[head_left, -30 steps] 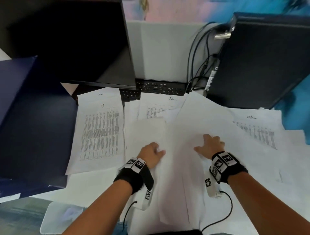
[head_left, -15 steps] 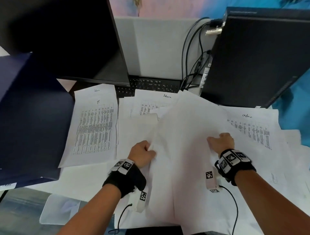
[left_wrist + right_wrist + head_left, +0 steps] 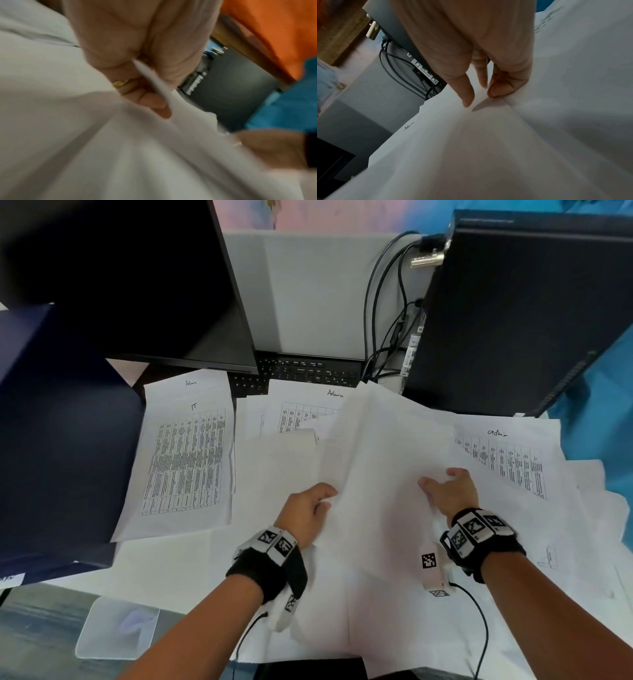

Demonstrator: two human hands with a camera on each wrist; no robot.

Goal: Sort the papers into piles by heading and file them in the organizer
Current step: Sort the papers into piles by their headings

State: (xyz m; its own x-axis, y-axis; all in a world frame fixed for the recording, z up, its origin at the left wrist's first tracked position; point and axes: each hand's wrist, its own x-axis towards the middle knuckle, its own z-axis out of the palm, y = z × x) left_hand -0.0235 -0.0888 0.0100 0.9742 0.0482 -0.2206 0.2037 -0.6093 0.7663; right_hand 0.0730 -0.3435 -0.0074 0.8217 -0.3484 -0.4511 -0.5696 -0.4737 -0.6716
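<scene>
Printed sheets cover the desk. One headed "IT" (image 3: 188, 460) lies at the left, one headed "Admin" (image 3: 308, 412) at the back, another "admin" sheet (image 3: 503, 460) at the right. Over the middle lies a large blank-side-up sheet (image 3: 383, 467). My left hand (image 3: 325, 498) pinches its left edge between thumb and fingers, shown close up in the left wrist view (image 3: 154, 94). My right hand (image 3: 442, 479) holds its right edge, thumb on top and fingers curled at the edge (image 3: 479, 94). A dark blue organizer (image 3: 61, 440) stands at the left.
A black monitor (image 3: 137, 285) and a keyboard (image 3: 308, 371) sit behind the papers. A black computer tower (image 3: 513, 320) with cables (image 3: 387, 320) stands at the back right. A clear plastic piece (image 3: 116, 628) lies at the front left.
My right hand slid right across the blank sheet to its right edge and curled onto it. My left hand stayed gripping the left edge, and the sheet's left side rose slightly.
</scene>
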